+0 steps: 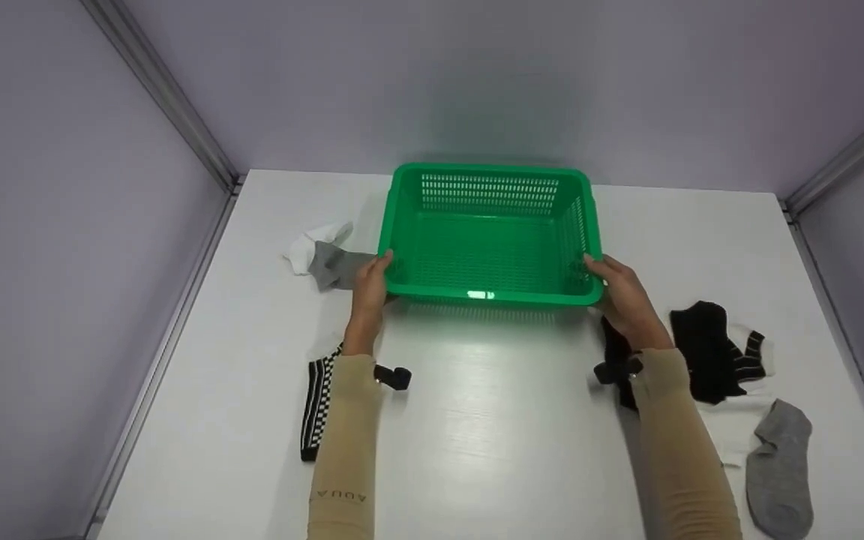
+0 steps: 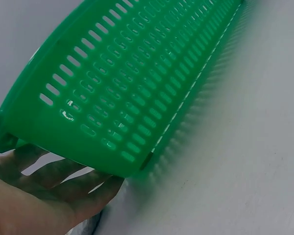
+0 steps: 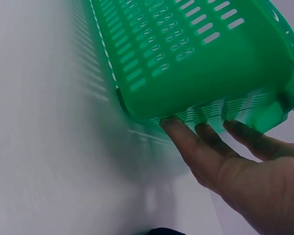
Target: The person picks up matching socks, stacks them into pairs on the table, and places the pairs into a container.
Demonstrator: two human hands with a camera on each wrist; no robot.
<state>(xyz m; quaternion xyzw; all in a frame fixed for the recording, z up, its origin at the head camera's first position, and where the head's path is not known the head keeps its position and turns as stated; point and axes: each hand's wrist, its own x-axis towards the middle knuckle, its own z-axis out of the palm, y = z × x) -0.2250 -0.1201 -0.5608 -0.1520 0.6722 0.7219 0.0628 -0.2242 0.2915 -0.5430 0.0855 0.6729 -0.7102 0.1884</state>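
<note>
One short word (image 1: 339, 496) can be made out, in the head view, left of centre near the bottom edge of the frame: dark capitals printed on the tan sleeve (image 1: 344, 450) of the person's left arm. The lettering runs crosswise over the forearm in a single line of small, thin, spaced-out characters. It looks like "ADUA" or "AQUA"; the second letter is too small and blurred to settle.
</note>
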